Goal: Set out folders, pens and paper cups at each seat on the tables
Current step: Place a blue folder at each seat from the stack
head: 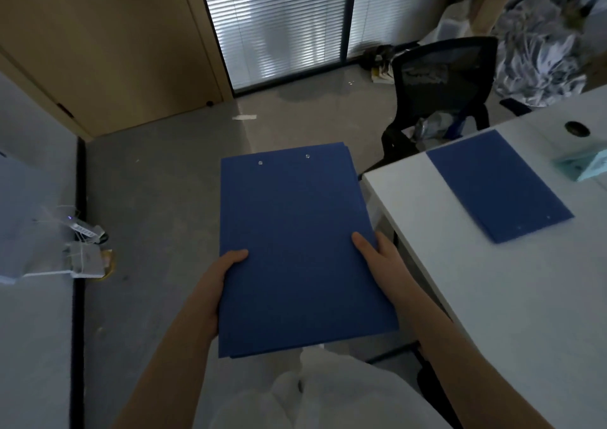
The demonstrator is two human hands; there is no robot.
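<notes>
Simply flat, matte blue folders [302, 248]

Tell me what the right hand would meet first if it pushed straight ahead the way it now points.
Probably nothing close: the right hand, gripping the held blue folders by their right edge, points forward over bare floor. The white table lies just to its right and the black chair stands further ahead to the right; depth is unclear.

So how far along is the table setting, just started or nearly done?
Early, it seems. One blue folder already lies on the white table. Both hands, left hand and right hand, hold the stack of folders yet to place. No pens or cups are in view.
</notes>
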